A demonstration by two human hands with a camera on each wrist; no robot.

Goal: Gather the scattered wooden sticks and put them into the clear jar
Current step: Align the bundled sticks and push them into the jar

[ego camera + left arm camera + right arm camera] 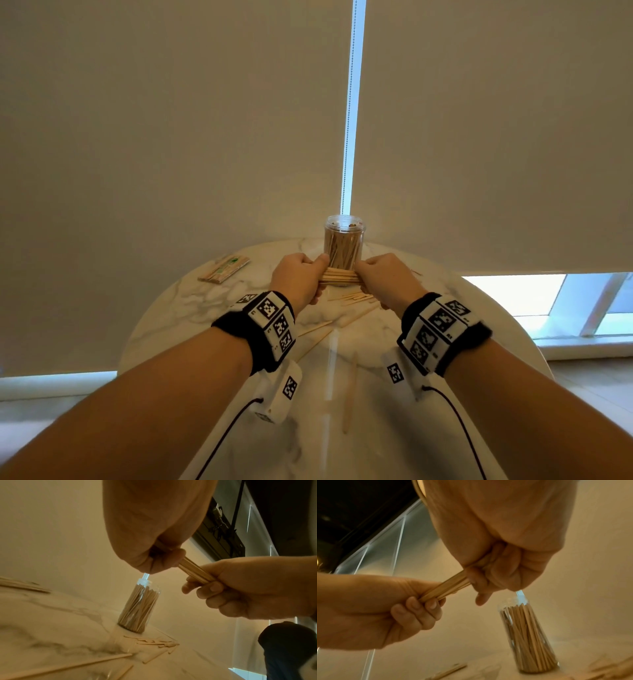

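A bundle of wooden sticks [340, 277] is held level above the round marble table [191, 308], just in front of the clear jar [344, 243]. My left hand [301, 277] grips its left end and my right hand [383, 277] grips its right end, fingers curled round it. The left wrist view shows the bundle [195, 569] between both fists, above the jar [139, 607]. The jar [529, 638] stands upright, open-topped and packed with sticks. Several loose sticks [346, 301] lie scattered on the table under and behind my hands.
A wrapped packet of sticks [224, 269] lies at the table's back left. One longer stick [350, 401] lies near the table's front. A beige roller blind [205, 120] hangs close behind the jar, with a window strip [548, 301] at the right.
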